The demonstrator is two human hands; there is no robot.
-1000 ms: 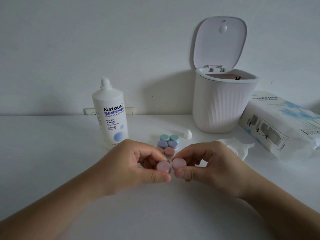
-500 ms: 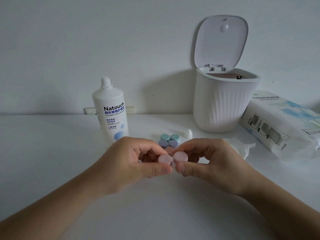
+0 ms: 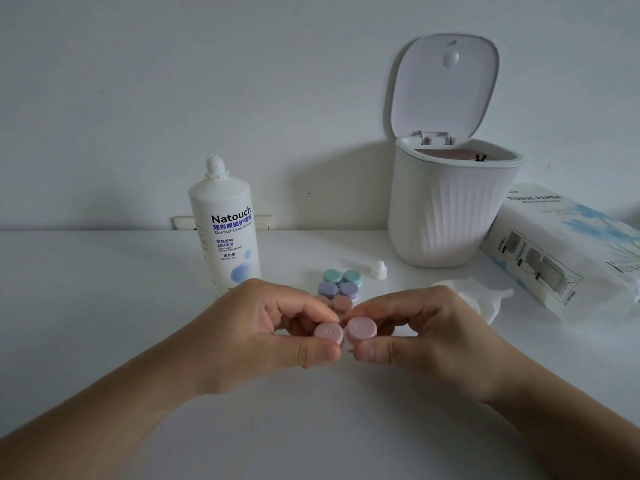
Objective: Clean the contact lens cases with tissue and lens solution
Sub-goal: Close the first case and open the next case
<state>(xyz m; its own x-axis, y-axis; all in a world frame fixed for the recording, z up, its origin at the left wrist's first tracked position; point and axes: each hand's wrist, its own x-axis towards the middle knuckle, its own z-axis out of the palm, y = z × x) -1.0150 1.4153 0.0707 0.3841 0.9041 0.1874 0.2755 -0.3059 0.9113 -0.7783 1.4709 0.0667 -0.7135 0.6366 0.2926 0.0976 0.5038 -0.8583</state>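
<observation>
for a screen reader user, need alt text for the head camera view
Both hands, left hand and right hand, pinch a pink lens case above a white table. Behind stand an uncapped solution bottle, three more cases, an open bin and tissues.

The held case (image 3: 345, 331) has pale pink caps; the cases behind are teal (image 3: 342, 277), lavender (image 3: 338, 290) and dusty rose (image 3: 341, 304). The white bottle (image 3: 224, 233) carries blue lettering, and the white bin (image 3: 446, 209) is vertically ribbed.

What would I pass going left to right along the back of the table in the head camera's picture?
Lens solution bottle → green contact lens case → small white cap → white bin with its lid up → tissue paper pack.
</observation>
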